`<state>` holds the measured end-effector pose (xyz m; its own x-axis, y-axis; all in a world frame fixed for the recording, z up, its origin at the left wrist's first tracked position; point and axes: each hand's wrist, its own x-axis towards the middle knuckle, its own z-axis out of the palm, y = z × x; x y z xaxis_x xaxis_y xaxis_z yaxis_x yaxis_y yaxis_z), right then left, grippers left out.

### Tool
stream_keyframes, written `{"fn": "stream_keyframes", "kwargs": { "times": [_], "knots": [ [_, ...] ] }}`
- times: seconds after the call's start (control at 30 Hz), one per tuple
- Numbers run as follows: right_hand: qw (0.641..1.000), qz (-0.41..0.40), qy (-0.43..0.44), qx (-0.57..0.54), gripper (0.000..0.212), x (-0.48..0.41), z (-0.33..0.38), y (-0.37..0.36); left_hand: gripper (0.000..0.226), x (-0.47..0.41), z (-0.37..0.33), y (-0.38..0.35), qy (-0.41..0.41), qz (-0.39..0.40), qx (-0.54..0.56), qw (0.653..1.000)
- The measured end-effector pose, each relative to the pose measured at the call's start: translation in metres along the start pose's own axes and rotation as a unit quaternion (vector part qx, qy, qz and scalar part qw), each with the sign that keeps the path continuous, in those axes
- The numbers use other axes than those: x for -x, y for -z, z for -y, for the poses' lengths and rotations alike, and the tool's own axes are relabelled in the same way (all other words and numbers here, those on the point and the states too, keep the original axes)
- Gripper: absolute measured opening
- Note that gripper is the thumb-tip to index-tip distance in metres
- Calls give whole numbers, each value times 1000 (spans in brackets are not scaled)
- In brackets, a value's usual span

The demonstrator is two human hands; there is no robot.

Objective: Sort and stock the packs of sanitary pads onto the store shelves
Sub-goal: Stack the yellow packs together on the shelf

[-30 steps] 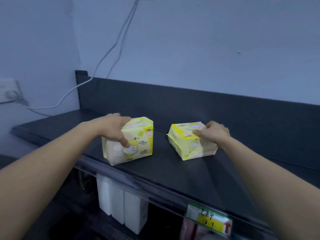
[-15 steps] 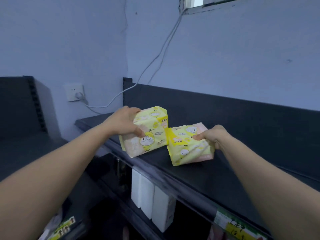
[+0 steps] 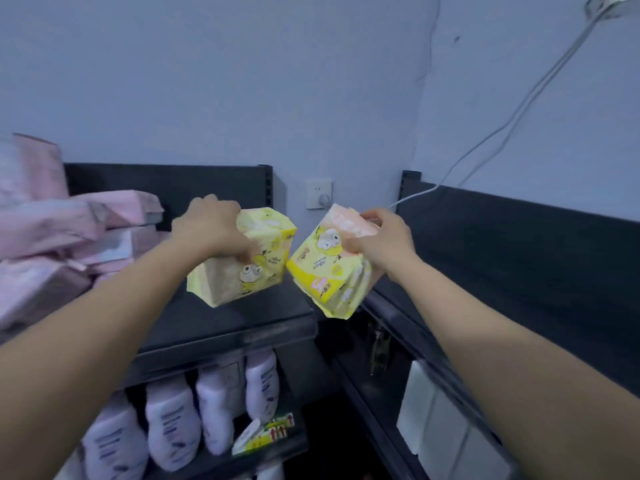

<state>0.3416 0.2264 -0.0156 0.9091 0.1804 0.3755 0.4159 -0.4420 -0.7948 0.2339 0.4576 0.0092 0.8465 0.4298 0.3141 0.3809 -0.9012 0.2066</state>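
I hold two yellow packs of sanitary pads with a cartoon face on each. My left hand grips the top of the left yellow pack, which hangs tilted just above the top board of the left dark shelf. My right hand grips the right yellow pack, tilted steeply, in the air over the gap between the two shelves. The two packs almost touch at their near corners.
Pink packs are piled at the left end of the left shelf. White bottles stand on the level below. The right dark shelf runs along the wall, white packs under it. A wall socket with a cable sits in the corner.
Both hands lifted the yellow packs off the right shelf and carried them left toward the other shelf. The view has swung left, and the right pack has tipped further.
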Motion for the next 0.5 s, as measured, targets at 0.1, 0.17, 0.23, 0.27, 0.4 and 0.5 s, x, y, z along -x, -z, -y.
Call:
{"fn": "stream_keyframes", "kwargs": {
  "times": [0.1, 0.17, 0.23, 0.27, 0.4, 0.5],
  "knots": [
    [990, 81, 100, 52, 55, -11, 25, -56, 77, -11, 42, 4, 34, -58, -16, 998],
    [972, 125, 163, 117, 51, -19, 37, -84, 74, -19, 64, 10, 35, -42, 7, 998],
    [952, 177, 194, 157, 49, -31, 45, -106, 67, -27, 87, 12, 36, 10, 21, 999],
    [948, 205, 193, 146, 49, -37, 46, -115, 63, -30, 98, 10, 40, 36, 33, 998],
    [949, 258, 170, 56, 50, -60, 38, -137, 59, -41, 115, -2, 26, 40, 72, 996],
    [975, 181, 79, -99, 79, -64, 28, -154, 71, -51, 115, -13, 26, -8, 121, 992]
  ]
}}
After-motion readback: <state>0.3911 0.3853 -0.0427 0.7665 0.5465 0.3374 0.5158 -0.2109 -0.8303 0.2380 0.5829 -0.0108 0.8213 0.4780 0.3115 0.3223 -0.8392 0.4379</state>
